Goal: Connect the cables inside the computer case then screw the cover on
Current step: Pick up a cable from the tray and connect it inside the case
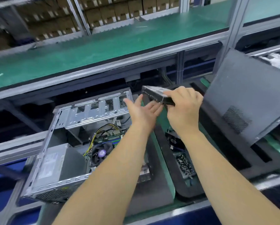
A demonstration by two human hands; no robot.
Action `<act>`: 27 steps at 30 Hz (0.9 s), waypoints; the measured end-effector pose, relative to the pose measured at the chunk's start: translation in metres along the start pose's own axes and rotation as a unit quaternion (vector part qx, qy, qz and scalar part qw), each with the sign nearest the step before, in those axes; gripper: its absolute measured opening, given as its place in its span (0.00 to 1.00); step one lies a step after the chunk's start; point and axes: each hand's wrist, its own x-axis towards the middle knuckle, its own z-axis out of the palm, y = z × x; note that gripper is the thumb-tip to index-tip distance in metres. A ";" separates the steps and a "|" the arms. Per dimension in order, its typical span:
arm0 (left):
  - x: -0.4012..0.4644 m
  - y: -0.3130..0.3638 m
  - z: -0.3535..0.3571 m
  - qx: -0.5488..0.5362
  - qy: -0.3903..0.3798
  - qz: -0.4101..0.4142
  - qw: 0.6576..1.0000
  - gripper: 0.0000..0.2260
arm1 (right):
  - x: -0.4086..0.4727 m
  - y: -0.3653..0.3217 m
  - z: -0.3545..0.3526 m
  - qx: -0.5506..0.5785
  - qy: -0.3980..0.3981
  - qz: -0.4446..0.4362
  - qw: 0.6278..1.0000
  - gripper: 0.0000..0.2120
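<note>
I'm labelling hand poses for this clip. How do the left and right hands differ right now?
The right hand grips the hard drive from above, fingers curled over it; the left hand is open, fingers straight, reaching toward the drive's underside. The right hand shows its back, the left shows its thumb side. Both are raised above the open computer case, bare-armed, meeting at the drive.

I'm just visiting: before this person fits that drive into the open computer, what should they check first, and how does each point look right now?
1. Right hand grips the drive firmly: ok.
2. Left hand supports it: cannot tell; fingers straight beneath, contact unclear.
3. Computer case open: ok.
4. Drive cage unobstructed: cannot tell, blurred.
5. Cables away from the cage: ok, they lie lower by the fan.
6. Cover out of the way: ok, leaning at the right.
</note>
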 end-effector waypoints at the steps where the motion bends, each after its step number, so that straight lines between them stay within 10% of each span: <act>1: -0.002 0.026 -0.016 -0.054 0.005 0.007 0.998 0.37 | 0.000 -0.010 0.007 0.056 0.024 -0.030 0.998 0.20; 11: -0.055 0.154 -0.154 0.163 0.121 -0.024 0.979 0.14 | -0.029 -0.113 0.073 0.219 -0.108 -0.161 0.956 0.21; 20: -0.075 0.171 -0.189 0.479 0.017 -0.273 0.834 0.27 | -0.008 -0.137 0.077 0.411 -0.333 0.153 0.835 0.30; 24: -0.068 0.156 -0.177 0.416 -0.045 -0.189 0.888 0.29 | -0.010 -0.129 0.085 0.418 -0.361 0.257 0.793 0.26; 27: -0.069 0.142 -0.177 0.474 -0.064 -0.147 0.866 0.25 | -0.026 -0.127 0.091 0.381 -0.343 0.339 0.789 0.24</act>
